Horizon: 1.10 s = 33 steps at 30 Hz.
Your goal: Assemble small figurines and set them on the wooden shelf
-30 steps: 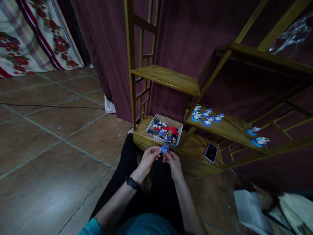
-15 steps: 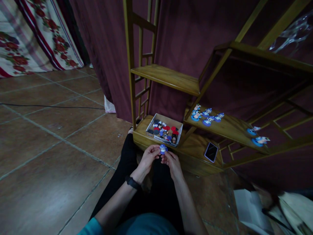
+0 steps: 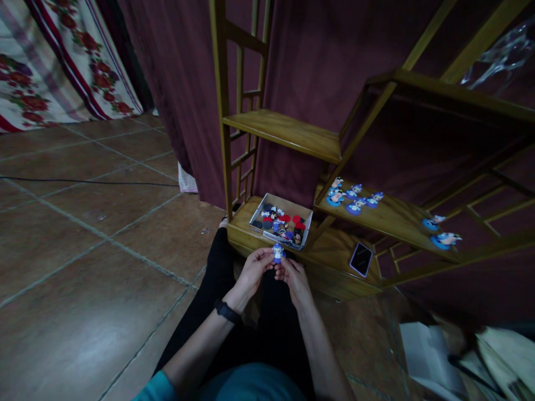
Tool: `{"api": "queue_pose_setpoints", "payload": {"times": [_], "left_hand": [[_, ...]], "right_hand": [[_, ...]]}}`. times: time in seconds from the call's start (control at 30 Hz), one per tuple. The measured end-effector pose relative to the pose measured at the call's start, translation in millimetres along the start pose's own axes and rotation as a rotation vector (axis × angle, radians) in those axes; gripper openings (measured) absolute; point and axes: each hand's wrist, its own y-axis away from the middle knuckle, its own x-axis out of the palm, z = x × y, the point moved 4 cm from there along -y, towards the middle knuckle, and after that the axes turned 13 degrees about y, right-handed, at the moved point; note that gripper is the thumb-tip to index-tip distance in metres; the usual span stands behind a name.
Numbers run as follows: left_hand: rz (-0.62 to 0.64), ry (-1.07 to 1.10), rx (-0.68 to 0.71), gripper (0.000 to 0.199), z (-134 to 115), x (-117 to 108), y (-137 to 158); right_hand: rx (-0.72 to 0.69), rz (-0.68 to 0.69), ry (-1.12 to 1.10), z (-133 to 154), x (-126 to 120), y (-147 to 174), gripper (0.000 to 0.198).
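A small purple-and-white figurine (image 3: pixel 278 252) on a purple base is held up between both hands, just in front of the open box. My left hand (image 3: pixel 256 268) pinches it from the left side, thumb and fingers closed. From the right, my right hand (image 3: pixel 292 275) grips it near the base with its fingertips. The shallow cardboard box (image 3: pixel 259 227) lies on the low shelf beyond, filled with several figurine parts and red, black and purple round bases. Similar finished-looking figurines (image 3: pixel 356 206) on purple and blue bases stand on the shelf to the right.
A wooden display rack (image 3: pixel 284 131) rises ahead, its posts close around the box. A phone (image 3: pixel 361 259) lies on the lower shelf at right. Two blue-based figurines (image 3: pixel 445 240) lie near the right shelf's end. A white box (image 3: pixel 430 356) is on the floor at lower right.
The figurine has tipped more upright between my fingers, so its front and base now show more. Both hands stay in nearly the same place.
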Motion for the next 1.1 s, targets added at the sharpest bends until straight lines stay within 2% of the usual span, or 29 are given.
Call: {"api": "queue_pose_setpoints", "payload": {"times": [0.93,1.1], "left_hand": [[-0.035,-0.014,0.006,0.022,-3.0,-0.2,-3.7],[-0.046,0.012,0.001,0.022,-2.0,-0.6,-4.1]], "right_hand": [[0.042,0.042,-0.050,-4.0,3.0,-0.8,0.035],[0.057,0.057,-0.062,-2.4,3.4,-0.7,0.042]]}}
